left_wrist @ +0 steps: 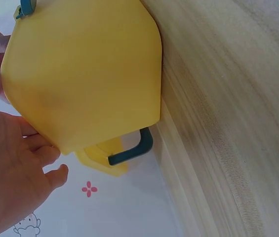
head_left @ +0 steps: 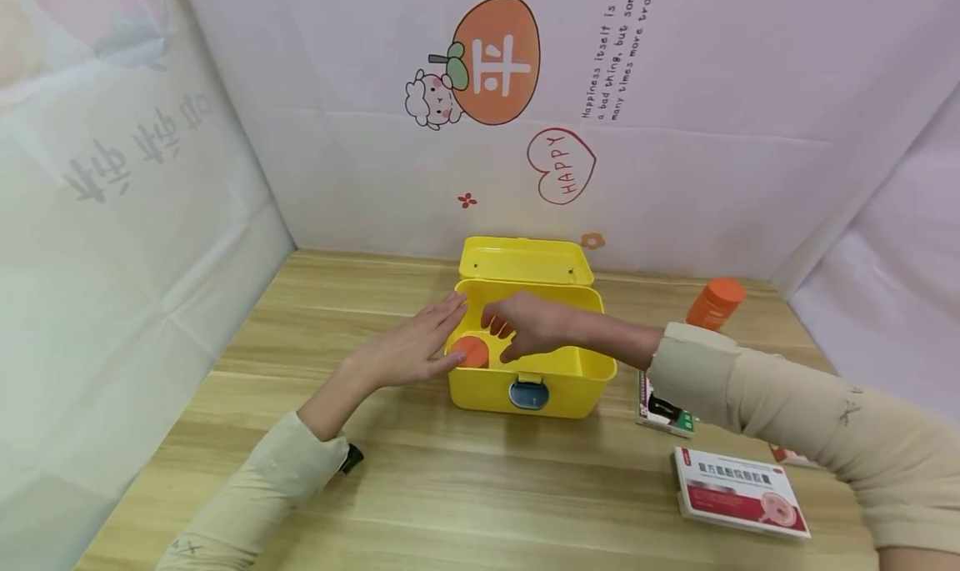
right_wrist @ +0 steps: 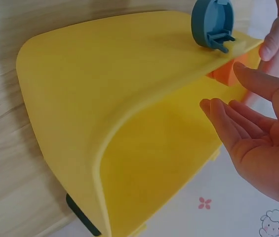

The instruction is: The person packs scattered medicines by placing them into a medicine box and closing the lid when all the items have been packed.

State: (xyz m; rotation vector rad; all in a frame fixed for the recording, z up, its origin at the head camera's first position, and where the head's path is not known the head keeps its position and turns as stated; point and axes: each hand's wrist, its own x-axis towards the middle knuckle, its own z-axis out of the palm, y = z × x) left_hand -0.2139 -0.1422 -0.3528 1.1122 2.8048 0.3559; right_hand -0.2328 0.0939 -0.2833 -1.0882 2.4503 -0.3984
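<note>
A yellow box (head_left: 483, 394) with its lid (head_left: 525, 262) raised stands on the wooden table, a blue latch (head_left: 528, 394) on its front. An orange round-topped container (head_left: 471, 351) sits inside, in the left front corner. My left hand (head_left: 408, 346) lies along the box's left rim, fingers extended. Over the opening is my right hand (head_left: 532, 323), just right of the container. In the right wrist view, nothing is between the right hand's thumb and bent fingers, and part of the orange container (right_wrist: 224, 73) shows beyond the thumb.
To the right stands an orange bottle (head_left: 716, 304). A white and red medicine box (head_left: 742, 492) lies at the front right. Another flat box with green on it (head_left: 665, 413) is partly under the right sleeve. A printed cloth wall (head_left: 360, 187) rises behind the table.
</note>
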